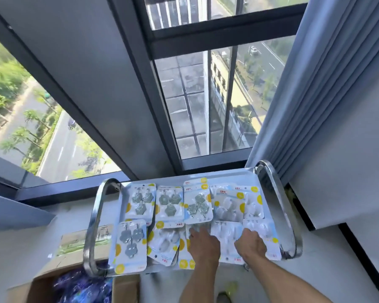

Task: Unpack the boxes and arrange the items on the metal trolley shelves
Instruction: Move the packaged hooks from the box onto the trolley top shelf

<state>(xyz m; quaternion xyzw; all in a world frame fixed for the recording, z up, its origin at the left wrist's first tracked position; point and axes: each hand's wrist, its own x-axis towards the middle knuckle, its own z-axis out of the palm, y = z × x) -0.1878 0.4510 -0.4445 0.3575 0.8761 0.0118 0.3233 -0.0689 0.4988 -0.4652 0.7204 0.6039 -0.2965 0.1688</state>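
Both hands, left hand (202, 244) and right hand (251, 244), rest fingers-down on near-row white blister-card hook packs (227, 237) (grip unclear); packs should be squared on the shiny metal trolley shelf (228, 174) without overlap.

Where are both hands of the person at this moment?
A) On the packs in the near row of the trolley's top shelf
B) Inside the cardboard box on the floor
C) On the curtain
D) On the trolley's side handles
A: the left hand and the right hand both rest on hook packs in the near row of the trolley shelf.
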